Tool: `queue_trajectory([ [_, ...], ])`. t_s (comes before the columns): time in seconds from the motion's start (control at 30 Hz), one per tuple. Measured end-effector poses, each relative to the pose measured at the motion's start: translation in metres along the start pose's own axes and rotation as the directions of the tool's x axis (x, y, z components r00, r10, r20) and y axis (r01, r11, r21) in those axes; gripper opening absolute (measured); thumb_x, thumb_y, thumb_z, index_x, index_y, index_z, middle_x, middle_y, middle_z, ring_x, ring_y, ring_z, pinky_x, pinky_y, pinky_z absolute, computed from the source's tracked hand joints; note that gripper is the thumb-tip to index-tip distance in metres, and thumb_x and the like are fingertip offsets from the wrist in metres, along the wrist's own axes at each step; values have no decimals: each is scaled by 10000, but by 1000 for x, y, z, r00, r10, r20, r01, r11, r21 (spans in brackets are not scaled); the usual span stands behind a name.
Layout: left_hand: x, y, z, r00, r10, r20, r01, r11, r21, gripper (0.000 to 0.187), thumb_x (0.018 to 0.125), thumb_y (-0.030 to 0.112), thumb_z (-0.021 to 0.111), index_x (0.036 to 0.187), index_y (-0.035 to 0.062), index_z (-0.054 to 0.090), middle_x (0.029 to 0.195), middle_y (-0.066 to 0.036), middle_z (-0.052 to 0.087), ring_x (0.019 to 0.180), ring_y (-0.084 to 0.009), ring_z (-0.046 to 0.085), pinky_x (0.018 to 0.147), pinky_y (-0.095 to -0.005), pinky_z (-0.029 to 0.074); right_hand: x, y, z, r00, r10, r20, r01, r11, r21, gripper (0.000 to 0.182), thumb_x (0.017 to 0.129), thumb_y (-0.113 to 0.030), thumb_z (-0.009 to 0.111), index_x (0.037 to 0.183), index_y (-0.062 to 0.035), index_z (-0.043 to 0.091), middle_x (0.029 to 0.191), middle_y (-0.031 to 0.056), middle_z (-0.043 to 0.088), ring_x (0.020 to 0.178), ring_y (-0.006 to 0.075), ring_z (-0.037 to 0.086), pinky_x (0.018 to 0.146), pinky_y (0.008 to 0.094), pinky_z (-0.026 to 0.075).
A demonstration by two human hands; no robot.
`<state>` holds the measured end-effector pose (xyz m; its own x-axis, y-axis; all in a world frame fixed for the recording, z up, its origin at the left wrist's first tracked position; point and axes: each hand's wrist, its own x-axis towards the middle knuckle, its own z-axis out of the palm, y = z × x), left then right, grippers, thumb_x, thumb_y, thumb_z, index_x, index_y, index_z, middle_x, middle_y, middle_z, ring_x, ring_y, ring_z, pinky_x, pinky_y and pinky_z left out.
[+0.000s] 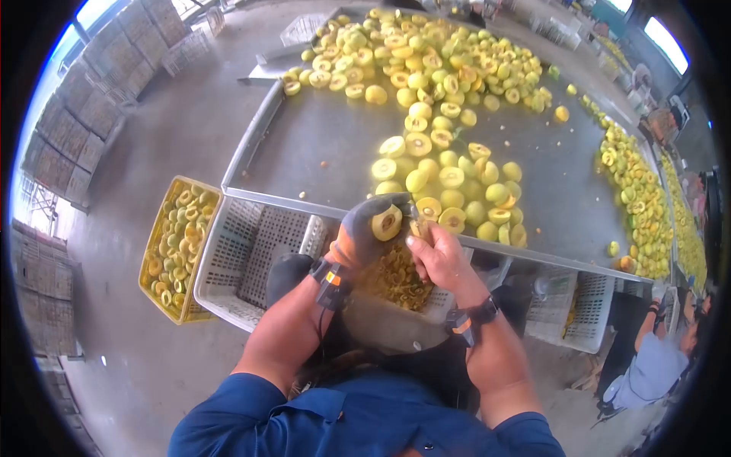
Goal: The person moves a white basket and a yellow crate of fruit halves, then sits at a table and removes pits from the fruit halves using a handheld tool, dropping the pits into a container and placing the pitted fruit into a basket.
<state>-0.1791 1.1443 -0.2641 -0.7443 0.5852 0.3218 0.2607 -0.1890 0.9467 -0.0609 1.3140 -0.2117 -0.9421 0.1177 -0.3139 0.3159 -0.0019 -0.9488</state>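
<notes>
My left hand (362, 231), in a dark glove with orange at the wrist, is closed round a yellow peach half (387, 223), its cut face and brown hollow turned up. Close beside it, my bare right hand (440, 255) grips a small hand tool (414, 226); its tip is too small to make out. Both hands are over a bin (381, 335) holding yellow-brown scraps (402, 278). Just beyond them, a pile of peach halves (451, 177) lies on the metal table (304, 145), some cut side up.
A larger peach heap (426, 53) covers the table's far end. At left stand a white crate (247, 244) and a yellow crate (183, 182) full of peach halves. White crates (590, 312) sit under the table's right side. Another person (647, 369) works at far right, near more peaches (640, 206).
</notes>
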Motion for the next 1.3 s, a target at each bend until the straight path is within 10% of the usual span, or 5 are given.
queue_trajectory([
  [0.07, 5, -26, 7, 993, -112, -43, 104, 981, -161, 429, 914, -78, 708, 1340, -60, 661, 1253, -201, 752, 1100, -273, 753, 944, -361, 607, 14, 20, 0, 994, -110, -11, 109, 989, -97, 276, 1040, -240, 684, 1128, 18, 640, 766, 88, 673, 669, 218, 650, 656, 408, 537],
  [0.27, 23, -37, 10, 999, 29, 16, -31, 987, 159, 368, 905, -64, 713, 1235, 45, 592, 1307, -244, 737, 1083, -369, 778, 898, -430, 639, 29, 12, 0, 989, -145, -15, 132, 939, -318, 247, 1008, -186, 686, 1104, 26, 604, 912, 299, 716, 915, 530, 685, 781, 528, 536],
  [1.03, 41, -11, 0, 986, -17, 168, -12, 985, 174, 316, 919, 36, 667, 1217, -36, 743, 1128, -188, 757, 978, -293, 769, 882, -363, 611, 30, 21, -4, 990, -11, 143, 16, 999, -35, 367, 1005, -123, 642, 1317, 52, 562, 1087, 304, 724, 1040, 507, 689, 921, 485, 543],
  [1.17, 36, -28, 5, 989, 70, 130, -105, 951, 290, 306, 968, 81, 690, 1250, -30, 734, 1109, -157, 760, 970, -233, 746, 887, -341, 592, 28, 41, 8, 960, -280, -5, 264, 913, -310, 303, 1011, -119, 637, 1262, 48, 611, 1057, 239, 744, 938, 399, 706, 896, 462, 547],
  [1.3, 29, -1, 16, 933, -359, 18, 359, 929, -86, 268, 1019, 118, 684, 1242, -21, 739, 1087, -96, 759, 958, -159, 706, 837, -320, 574, 24, 45, 6, 986, -83, 144, 88, 996, -25, 281, 1028, -158, 618, 1211, 56, 638, 1034, 232, 745, 909, 371, 698, 881, 469, 544],
])
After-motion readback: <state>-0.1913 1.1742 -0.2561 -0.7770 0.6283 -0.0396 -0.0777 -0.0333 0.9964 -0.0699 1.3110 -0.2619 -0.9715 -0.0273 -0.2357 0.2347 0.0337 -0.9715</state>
